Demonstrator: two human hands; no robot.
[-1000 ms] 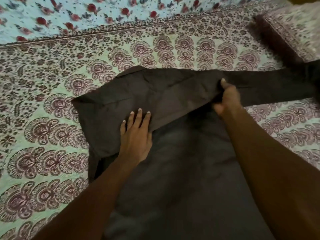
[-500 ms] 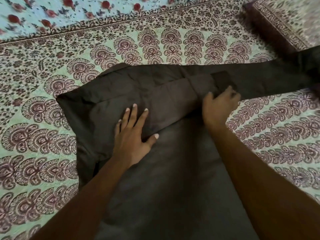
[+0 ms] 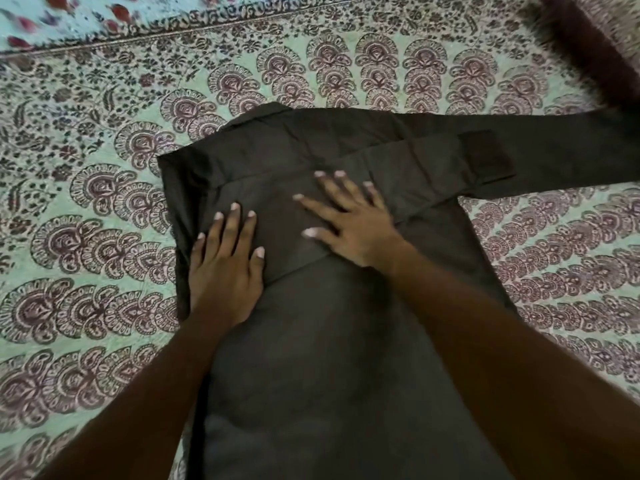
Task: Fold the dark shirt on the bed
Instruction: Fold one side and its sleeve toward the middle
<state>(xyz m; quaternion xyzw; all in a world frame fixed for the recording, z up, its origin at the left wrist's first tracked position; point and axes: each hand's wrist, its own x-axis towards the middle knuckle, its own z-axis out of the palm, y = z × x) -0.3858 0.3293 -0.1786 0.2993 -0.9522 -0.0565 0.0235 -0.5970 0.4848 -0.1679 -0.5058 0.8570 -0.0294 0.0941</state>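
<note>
The dark brown shirt [image 3: 311,358] lies flat on the patterned bed cover [image 3: 86,209], collar end away from me. One sleeve is folded across its upper part, with the cuff [image 3: 485,157] lying at the right shoulder. The other sleeve [image 3: 571,147] stretches out to the right. My left hand [image 3: 225,268] presses flat on the shirt's left side, fingers together. My right hand [image 3: 349,223] lies palm down on the folded sleeve, fingers spread. Neither hand grips the cloth.
A pillow [image 3: 602,26] in matching print sits at the top right corner. A light blue sheet with red flowers [image 3: 52,19] runs along the far edge. The bed cover surrounds the shirt on the left and right.
My right hand let go of the sleeve near the cuff and slid left onto the folded sleeve, palm down. The left hand stayed pressing on the shirt's left side.
</note>
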